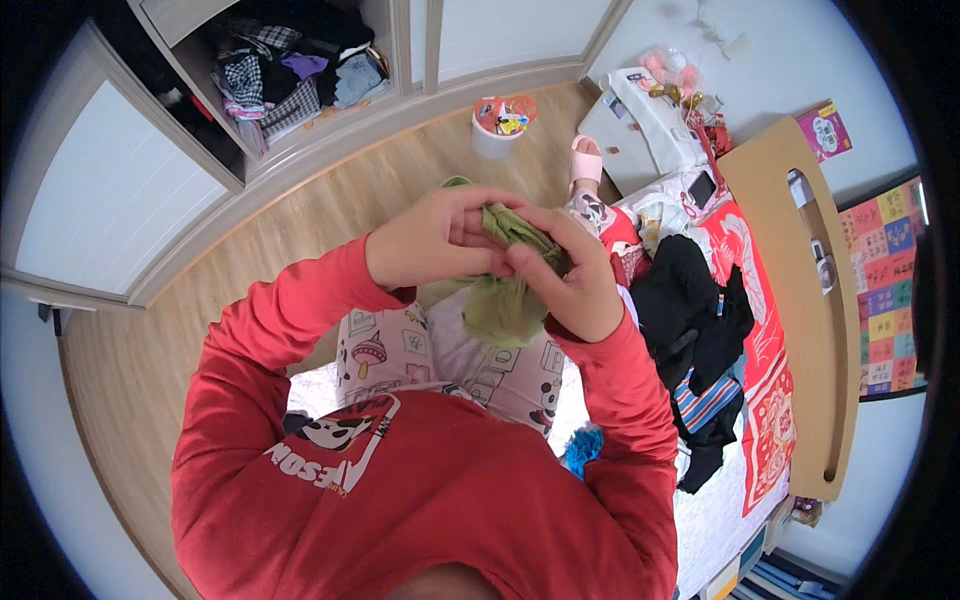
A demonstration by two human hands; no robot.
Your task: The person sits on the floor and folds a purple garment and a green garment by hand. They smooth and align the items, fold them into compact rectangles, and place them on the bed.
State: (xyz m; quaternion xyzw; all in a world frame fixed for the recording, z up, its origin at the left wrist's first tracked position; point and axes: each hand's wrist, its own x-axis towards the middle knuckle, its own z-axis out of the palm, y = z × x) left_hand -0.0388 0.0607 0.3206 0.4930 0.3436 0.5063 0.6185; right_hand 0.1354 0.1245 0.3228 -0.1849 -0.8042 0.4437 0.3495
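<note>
Both my hands are raised over my lap, gripping a crumpled olive-green cloth (505,312), thin and soft, whose exact kind I cannot make out. My left hand (432,240) curls its fingers round the cloth's bunched upper part from the left. From the right, my right hand (585,275) pinches the gathered folds between thumb and fingers. The fingertips of both hands nearly meet at the cloth. Its lower end hangs loose above my printed trousers (385,350).
On the bed at my right lie black clothes (690,310), a striped cloth (706,402) and a red patterned cloth (770,430). A blue crumpled cloth (583,450) lies near my right elbow. Ahead stand a bin (494,144), a foot in a pink slipper (586,162) and an open wardrobe (300,135) holding clothes.
</note>
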